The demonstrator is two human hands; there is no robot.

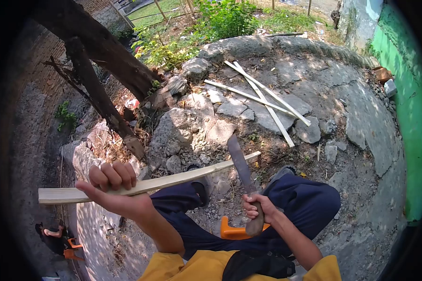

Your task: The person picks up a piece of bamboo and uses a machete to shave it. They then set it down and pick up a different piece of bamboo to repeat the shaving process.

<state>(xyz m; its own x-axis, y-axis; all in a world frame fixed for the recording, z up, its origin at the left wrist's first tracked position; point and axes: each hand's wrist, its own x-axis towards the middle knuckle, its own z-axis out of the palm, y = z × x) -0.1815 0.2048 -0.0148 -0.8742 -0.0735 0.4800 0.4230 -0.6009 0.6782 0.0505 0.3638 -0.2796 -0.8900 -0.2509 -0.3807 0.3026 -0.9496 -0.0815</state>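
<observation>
Head view: no readable brand, label or writing anywhere. Left hand (111, 183) is closed in a full fist round a long pale split bamboo slat (147, 184), gripping near its wide cut end. The slat is flat, cream-coloured, slightly bowed, tapering to a thin tip, and runs from left of the hand across above the knees in dark blue trousers (295, 206). Right hand (258, 208) is wrapped tight on the rounded wooden handle of a dark-bladed machete (241, 171); the blade points up and crosses the slat near its thin tip. Orange plastic stool (229, 231) shows just below the machete handle. Three more pale bamboo strips (267, 100) lie crossed on broken concrete slabs (267, 117), well beyond the machete.
</observation>
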